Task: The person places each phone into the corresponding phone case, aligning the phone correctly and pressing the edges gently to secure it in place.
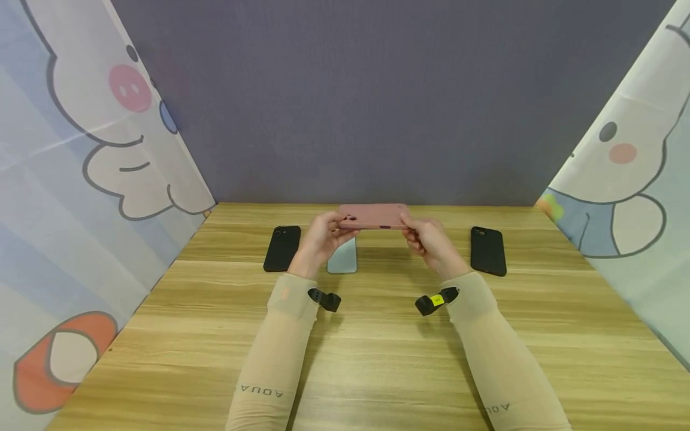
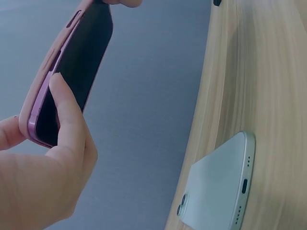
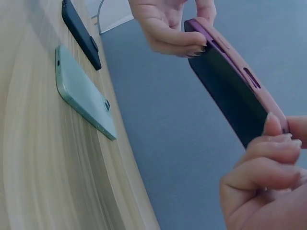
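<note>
Above the far part of the table, both hands hold a purple-edged phone (image 2: pixel 88 60) with a pink phone case (image 1: pixel 374 214) over its back. The dark screen faces down. My left hand (image 1: pixel 319 239) pinches the camera end, its thumb on the phone's edge and screen side. At the opposite end my right hand (image 1: pixel 431 240) grips case and phone between thumb and curled fingers. In the left wrist view the purple edge stands a little out of the case near the left thumb. Beneath the left hand lies a pale green phone (image 1: pixel 342 257), back up, partly covered in the head view.
On the wooden table (image 1: pixel 372 365) a black phone or phone case (image 1: pixel 283 249) lies left of the green phone. Another black phone or phone case (image 1: pixel 487 251) is at the right. A grey panel (image 1: pixel 372 102) closes the back, with printed cartoon sheets (image 1: pixel 108 179) at the sides.
</note>
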Demonstrator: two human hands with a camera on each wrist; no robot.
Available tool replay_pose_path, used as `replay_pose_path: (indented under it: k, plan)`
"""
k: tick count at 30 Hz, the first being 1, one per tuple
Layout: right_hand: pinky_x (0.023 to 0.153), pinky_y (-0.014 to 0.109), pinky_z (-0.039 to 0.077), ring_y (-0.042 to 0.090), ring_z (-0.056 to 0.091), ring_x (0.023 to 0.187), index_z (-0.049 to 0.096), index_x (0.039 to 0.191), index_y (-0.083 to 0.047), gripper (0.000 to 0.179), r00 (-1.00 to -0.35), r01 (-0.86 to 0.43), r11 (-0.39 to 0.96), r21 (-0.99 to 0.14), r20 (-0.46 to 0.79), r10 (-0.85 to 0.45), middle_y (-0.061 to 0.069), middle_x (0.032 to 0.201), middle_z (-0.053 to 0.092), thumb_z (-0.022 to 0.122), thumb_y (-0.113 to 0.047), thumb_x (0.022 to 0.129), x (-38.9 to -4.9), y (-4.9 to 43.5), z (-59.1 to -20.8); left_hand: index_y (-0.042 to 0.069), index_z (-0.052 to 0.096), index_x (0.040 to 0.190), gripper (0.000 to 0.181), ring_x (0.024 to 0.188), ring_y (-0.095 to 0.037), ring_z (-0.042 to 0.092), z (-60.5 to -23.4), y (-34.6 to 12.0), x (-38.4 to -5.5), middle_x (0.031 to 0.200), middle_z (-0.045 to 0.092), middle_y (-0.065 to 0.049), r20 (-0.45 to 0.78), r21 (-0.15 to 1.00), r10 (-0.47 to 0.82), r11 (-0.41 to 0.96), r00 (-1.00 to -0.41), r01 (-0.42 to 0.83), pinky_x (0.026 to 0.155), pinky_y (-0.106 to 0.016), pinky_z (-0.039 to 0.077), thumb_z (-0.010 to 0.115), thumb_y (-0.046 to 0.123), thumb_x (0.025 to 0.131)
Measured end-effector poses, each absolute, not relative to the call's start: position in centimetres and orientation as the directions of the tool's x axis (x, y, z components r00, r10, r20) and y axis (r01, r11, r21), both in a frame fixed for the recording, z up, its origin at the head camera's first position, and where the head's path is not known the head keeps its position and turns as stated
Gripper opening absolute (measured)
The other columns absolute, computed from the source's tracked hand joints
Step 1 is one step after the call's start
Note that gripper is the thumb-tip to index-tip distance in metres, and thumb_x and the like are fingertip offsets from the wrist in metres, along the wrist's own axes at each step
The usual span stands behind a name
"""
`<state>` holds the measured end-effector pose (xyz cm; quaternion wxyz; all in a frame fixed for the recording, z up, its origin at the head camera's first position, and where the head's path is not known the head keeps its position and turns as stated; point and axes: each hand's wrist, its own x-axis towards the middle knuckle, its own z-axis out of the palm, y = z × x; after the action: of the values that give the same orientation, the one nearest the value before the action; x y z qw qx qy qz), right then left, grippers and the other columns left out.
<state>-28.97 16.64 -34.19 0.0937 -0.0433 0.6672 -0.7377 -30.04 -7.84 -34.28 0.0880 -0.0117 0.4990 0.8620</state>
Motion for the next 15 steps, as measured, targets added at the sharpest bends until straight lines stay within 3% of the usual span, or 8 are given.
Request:
replay_pose_path:
  k: [10,15]
  plan:
    - [0.051,0.024,0.036,0.011,0.042,0.054,0.064,0.077,-0.012,0.040,-0.966,0.107,-0.081,-0.991,-0.085,-0.243,-0.001,0.067,0.051,0.055,-0.037,0.106,-29.29,16.58,-34.44,-0.005,0.054,0.136,0.037,0.108,-0.034,0.061,-34.04,-8.12,-29.88,0.124,0.057,-0.022,-0.102,0.876,0.122,-0.459,-0.987,-0.147,0.095,-0.040,0.056,0.053,0.007,0.101]
    - [0.052,0.024,0.040,0.012,0.045,0.056,0.066,0.080,-0.013,0.038,-0.974,0.127,-0.126,-0.984,-0.099,-0.204,0.000,0.068,0.053,0.055,-0.039,0.106,-29.33,16.63,-34.57,-0.003,0.059,0.124,0.025,0.108,-0.035,0.061,-34.09,-7.94,-29.92,0.121,0.055,-0.021,-0.092,0.878,0.148,-0.454,-0.985,-0.150,0.095,-0.042,0.056,0.054,0.003,0.100]
